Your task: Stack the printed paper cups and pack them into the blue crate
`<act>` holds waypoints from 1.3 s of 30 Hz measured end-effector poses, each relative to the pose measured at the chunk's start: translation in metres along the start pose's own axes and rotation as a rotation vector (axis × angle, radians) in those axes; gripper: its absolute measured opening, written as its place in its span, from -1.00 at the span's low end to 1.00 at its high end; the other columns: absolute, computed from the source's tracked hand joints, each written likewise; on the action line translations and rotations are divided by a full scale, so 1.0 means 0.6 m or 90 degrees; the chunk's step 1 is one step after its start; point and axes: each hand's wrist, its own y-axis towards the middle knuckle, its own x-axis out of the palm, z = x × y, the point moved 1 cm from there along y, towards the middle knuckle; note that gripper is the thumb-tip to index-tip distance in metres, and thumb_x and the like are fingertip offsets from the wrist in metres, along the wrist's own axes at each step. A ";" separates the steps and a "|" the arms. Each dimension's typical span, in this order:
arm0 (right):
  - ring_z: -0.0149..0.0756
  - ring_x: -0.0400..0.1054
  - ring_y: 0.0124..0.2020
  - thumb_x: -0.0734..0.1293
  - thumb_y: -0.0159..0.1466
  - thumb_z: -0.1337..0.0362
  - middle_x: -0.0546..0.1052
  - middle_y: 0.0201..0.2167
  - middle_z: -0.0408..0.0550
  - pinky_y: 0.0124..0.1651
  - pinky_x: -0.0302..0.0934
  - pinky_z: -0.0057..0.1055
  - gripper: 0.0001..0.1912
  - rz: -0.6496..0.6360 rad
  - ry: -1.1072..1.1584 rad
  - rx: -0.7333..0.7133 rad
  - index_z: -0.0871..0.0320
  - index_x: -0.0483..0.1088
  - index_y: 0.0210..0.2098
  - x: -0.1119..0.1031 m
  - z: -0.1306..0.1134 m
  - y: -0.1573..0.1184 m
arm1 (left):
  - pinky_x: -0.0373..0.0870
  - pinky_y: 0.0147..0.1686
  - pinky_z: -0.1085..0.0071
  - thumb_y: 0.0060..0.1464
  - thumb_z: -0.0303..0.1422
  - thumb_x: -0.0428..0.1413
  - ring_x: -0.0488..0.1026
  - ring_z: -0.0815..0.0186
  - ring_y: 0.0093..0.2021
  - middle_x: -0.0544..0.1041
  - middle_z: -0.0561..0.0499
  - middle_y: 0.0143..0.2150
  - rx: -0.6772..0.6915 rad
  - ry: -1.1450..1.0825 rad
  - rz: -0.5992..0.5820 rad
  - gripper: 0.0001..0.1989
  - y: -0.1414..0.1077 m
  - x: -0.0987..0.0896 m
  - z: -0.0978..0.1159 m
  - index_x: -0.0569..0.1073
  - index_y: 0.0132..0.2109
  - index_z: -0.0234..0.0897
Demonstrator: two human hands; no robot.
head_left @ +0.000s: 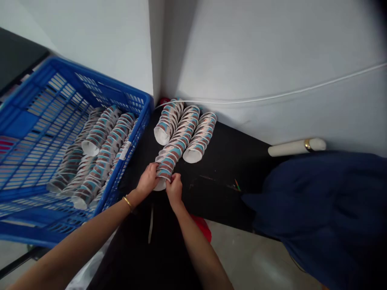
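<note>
The left arm (87,230) stretches long and slanting from the lower left; the right arm (198,241) rises more steeply, both bare and converging. The left grip (147,180) and right grip (174,189) sit near each other, apart, fingers curled inward and closed, backs partly showing.

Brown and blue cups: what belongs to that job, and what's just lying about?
Belongs:
- long brown and blue paper cup stack, held by left hand and right hand
- shorter left stack and right stack
- blue plastic crate of stacks

Apparently just lying about:
- white rod with gold band
- small orange and green piece
- thin white cable
</note>
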 end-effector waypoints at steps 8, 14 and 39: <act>-0.06 0.33 0.03 0.29 0.19 0.32 0.34 0.02 0.16 0.02 0.30 -0.18 -0.62 0.000 -0.036 -0.062 0.18 0.35 0.02 -0.004 -0.015 -0.007 | 0.36 0.08 0.04 0.04 -0.47 0.10 0.38 -0.06 0.07 0.43 -0.29 0.07 -0.009 0.041 0.005 -0.49 -0.008 0.011 -0.017 0.32 0.18 -0.38; 0.05 0.11 0.25 0.35 0.19 0.25 0.12 0.32 0.26 0.25 0.11 -0.03 -0.72 0.029 -0.065 -0.188 0.21 0.38 -0.12 -0.004 -0.025 0.005 | 0.29 0.15 -0.04 0.03 -0.44 0.13 0.30 -0.09 0.15 0.33 -0.25 0.14 -0.017 0.047 0.062 -0.56 0.001 -0.008 -0.026 0.43 0.10 -0.28; 0.05 0.18 0.20 0.42 0.05 0.33 0.28 0.26 0.29 0.22 0.15 -0.01 -0.69 0.007 -0.059 -0.214 0.14 0.30 -0.24 -0.017 -0.027 0.052 | 0.18 0.33 0.13 0.02 -0.50 0.03 0.19 0.12 0.36 0.17 -0.21 0.41 0.045 -0.146 0.054 -0.66 0.035 -0.003 -0.032 0.38 -0.01 -0.31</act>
